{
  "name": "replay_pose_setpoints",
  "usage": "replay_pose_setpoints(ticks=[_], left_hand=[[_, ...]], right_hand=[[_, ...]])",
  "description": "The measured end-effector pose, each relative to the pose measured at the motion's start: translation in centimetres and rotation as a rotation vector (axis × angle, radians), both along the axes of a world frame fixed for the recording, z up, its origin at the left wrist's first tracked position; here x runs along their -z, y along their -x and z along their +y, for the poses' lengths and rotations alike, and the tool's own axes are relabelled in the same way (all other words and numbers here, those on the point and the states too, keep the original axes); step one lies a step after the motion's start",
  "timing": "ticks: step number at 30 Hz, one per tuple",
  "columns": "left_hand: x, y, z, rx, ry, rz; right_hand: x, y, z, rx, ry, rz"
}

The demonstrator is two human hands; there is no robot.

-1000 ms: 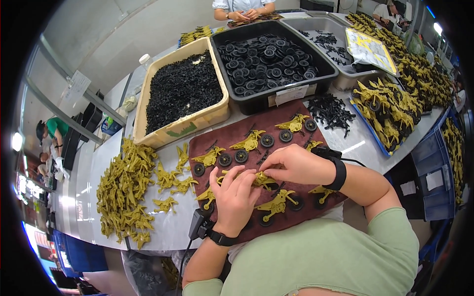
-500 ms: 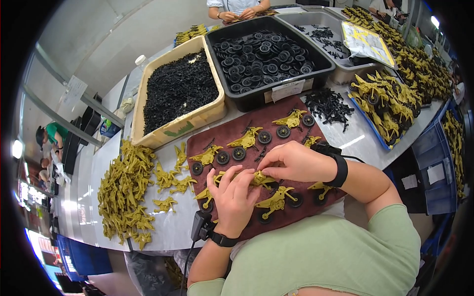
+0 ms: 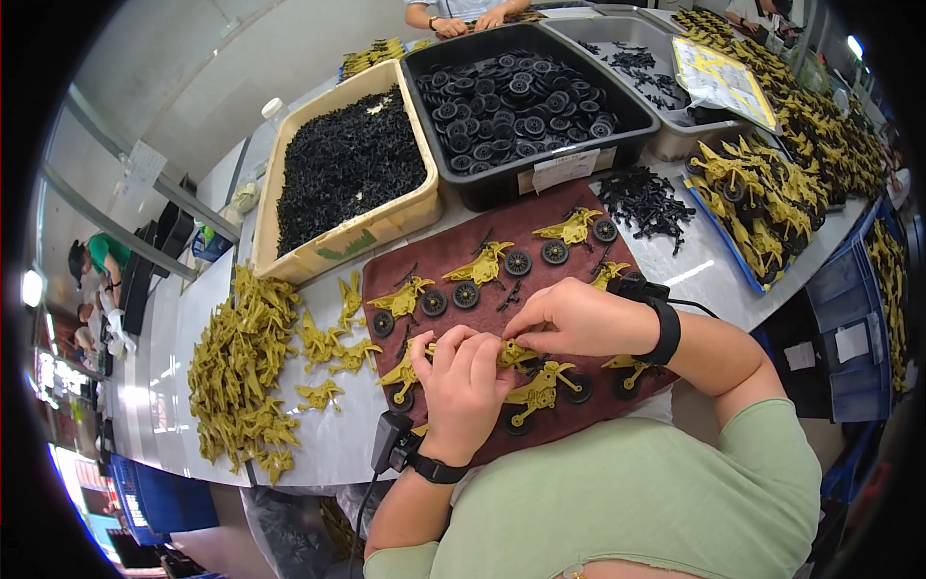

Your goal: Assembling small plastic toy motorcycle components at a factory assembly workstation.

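My left hand [image 3: 465, 381] and my right hand [image 3: 571, 317] meet over a dark red mat [image 3: 453, 253], both pinching a yellow-green toy motorcycle body [image 3: 513, 353] between them. Other yellow-green motorcycles with black wheels lie on the mat: one [image 3: 545, 391] just below my hands, one [image 3: 480, 267] further back, one [image 3: 572, 228] at the far right. Loose black wheels [image 3: 466, 294] sit beside them. Both wrists wear black bands.
A pile of yellow-green bodies [image 3: 236, 372] lies to the left. Behind the mat stand a beige bin of small black parts [image 3: 342, 164] and a black bin of wheels [image 3: 521, 92]. Finished motorcycles [image 3: 762, 198] fill the right. Another person's hands [image 3: 463, 21] work opposite.
My hands stay together over the same motorcycle body, fingers shifting slightly. The view has tilted a little, so the bins sit lower in the picture.
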State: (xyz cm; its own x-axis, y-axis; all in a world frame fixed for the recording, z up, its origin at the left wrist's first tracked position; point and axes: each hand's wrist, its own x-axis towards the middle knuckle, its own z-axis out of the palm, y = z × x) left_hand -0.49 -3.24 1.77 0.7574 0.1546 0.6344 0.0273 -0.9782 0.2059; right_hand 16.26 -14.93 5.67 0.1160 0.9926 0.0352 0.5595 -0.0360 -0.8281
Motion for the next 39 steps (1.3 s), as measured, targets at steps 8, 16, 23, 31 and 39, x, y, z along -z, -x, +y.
replay_pose_setpoints(ticks=[8,16,23,31,39], left_hand=[[-0.1,0.3,0.3,0.041,-0.057,0.037],[-0.1,0.6,0.3,0.088,-0.012,0.056],[-0.4,0.5,0.4,0.168,0.053,0.072],[-0.1,0.6,0.6,0.136,0.124,0.111],[1.1,0.8,0.0,0.156,0.211,0.112]], right_hand=[[0.2,0.8,-0.3,0.017,-0.084,-0.049],[0.5,0.6,-0.6,-0.007,-0.148,-0.061],[0.0,-0.3,-0.3,-0.032,0.044,0.142],[0.6,0.4,0.9,-0.068,0.086,0.106],[0.4,1.1,0.4,0.014,0.069,0.055]])
